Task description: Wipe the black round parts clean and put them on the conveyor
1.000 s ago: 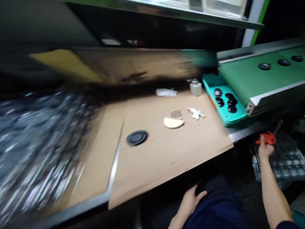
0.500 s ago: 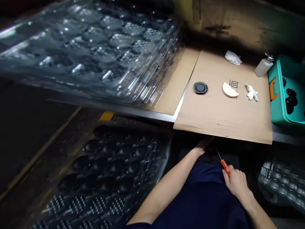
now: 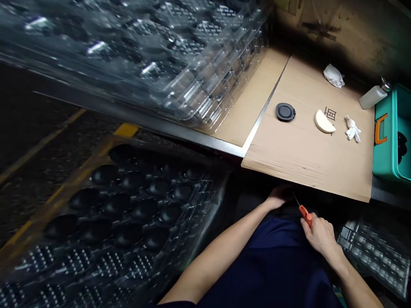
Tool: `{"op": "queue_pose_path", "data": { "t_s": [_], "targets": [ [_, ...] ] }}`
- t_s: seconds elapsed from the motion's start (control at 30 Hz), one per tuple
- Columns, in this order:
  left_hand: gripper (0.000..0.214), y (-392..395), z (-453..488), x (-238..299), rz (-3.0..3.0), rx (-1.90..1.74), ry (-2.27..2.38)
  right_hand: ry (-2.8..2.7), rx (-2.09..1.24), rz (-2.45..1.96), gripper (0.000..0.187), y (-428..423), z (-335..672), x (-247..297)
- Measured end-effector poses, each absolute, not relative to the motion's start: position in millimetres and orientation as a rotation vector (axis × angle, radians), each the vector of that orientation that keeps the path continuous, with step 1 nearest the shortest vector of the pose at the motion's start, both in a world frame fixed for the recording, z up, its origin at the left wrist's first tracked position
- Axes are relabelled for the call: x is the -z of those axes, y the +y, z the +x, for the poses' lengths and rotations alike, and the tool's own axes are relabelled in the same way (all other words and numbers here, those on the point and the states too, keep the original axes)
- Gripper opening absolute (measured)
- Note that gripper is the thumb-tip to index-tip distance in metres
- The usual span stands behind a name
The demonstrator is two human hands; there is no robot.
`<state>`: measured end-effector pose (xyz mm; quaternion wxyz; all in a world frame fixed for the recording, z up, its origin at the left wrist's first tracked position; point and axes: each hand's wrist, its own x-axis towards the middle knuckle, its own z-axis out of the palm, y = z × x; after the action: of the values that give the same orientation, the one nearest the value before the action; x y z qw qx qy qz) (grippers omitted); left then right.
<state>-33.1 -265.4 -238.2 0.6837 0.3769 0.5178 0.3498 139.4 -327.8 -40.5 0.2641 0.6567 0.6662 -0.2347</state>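
Note:
My right hand (image 3: pixel 321 233) is closed around the orange handle of a knife (image 3: pixel 305 214), whose thin metal blade points up and to the left. Over my lap, just under the table edge, my left hand (image 3: pixel 278 197) reaches into shadow; its fingers are hidden, so I cannot tell whether it holds anything. Beyond both hands, a cardboard sheet (image 3: pixel 289 149) covers the table. On it lie a dark oval plastic part (image 3: pixel 285 112), a cream half-round pad (image 3: pixel 324 121), a twisted white cloth piece (image 3: pixel 352 129) and a crumpled white bundle (image 3: pixel 334 76).
A white bottle with a metal top (image 3: pixel 372 97) leans beside a teal bin (image 3: pixel 385 164) containing black parts. Clear moulded trays (image 3: pixel 192 102) are stacked on the table at left. Below stands another tray holding dark parts (image 3: pixel 128 205); one more clear tray (image 3: pixel 379 252) is at lower right.
The view has turned, so the tray stack sits higher and further left, and the table items appear further right. My hands keep nearly the same pose, knife still in the right.

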Motion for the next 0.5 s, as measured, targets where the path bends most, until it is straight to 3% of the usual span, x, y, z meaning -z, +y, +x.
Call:
{"op": "queue_pose_path", "data": {
  "t_s": [0.13, 0.5],
  "targets": [
    [0.061, -267.1, -31.2, 237.7, 0.845, -0.819, 1.189, 1.787, 0.634, 1.781, 0.035, -322.3, 137.1, 38.3],
    [0.048, -242.4, -39.4, 252.9, 0.168, -0.849, 1.220, 1.860, 0.663, 1.687, 0.036, -330.2, 125.6, 50.6]
  ]
}}
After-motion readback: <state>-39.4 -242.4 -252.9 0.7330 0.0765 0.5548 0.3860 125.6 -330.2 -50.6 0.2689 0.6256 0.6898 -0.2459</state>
